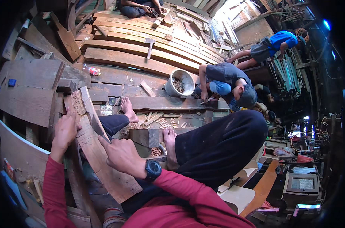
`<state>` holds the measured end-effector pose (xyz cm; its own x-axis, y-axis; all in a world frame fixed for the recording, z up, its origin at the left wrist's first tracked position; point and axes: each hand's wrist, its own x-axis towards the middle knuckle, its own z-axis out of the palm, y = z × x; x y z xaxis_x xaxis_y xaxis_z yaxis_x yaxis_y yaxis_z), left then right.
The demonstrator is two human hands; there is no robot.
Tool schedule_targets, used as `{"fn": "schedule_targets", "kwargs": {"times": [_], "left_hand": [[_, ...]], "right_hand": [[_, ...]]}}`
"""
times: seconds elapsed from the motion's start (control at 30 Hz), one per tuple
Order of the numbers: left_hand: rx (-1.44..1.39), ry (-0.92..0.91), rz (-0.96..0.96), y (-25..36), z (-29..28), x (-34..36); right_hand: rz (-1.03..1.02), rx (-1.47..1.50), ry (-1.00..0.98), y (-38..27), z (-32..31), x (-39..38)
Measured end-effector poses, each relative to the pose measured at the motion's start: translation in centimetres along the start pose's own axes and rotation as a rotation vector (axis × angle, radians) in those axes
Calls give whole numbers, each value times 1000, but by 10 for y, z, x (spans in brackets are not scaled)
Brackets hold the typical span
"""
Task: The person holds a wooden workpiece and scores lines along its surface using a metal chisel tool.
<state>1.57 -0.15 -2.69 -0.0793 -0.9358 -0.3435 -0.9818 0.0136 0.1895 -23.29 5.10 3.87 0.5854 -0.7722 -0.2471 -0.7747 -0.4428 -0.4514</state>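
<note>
**While its left edge is grasped, a rough plank is crossed by the right hand**

Slanted from left of centre towards the lower middle of the frame, the plank is marked by flat sawn grain, dark scratches and a squared lower end; its upper end is ragged and splintered. Along its upper right edge a pale, slightly curved strip is seen.

By the left hand the plank is held near its upper end, the thumb bent onto the face and the fingers laid along the edge. Over the right edge, near mid-length, the right hand is placed, its forefinger extended and its other fingers curled; whether anything is enclosed cannot be told. Just beside that forefinger a dark, narrow, blade-like piece is seen.

In the upper middle, long smooth-faced beams are laid side by side, topped by a wooden-handled hammer. Below them, a grey bucket is partly filled with thin brownish pieces.
</note>
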Motion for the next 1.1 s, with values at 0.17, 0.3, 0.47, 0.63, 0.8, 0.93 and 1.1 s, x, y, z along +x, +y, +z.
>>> {"fn": "schedule_targets", "kwargs": {"times": [0.17,0.3,0.47,0.63,0.8,0.93,1.1], "left_hand": [[10,-33,-23,1,-3,-1],[7,-22,-25,2,-2,1],[20,-9,-25,4,0,1],[6,33,-7,-6,6,1],[-29,-28,-62,1,7,6],[22,17,-1,2,2,0],[13,-11,-49,-8,10,2]], "right_hand": [[-22,-13,-42,1,-10,-1],[-9,-26,-21,3,-5,1],[-8,-27,-49,2,-16,0],[-16,2,-22,5,-3,0],[-11,-1,-16,4,-1,-7],[3,24,0,11,11,-1],[-40,44,-67,1,-6,-6]]}}
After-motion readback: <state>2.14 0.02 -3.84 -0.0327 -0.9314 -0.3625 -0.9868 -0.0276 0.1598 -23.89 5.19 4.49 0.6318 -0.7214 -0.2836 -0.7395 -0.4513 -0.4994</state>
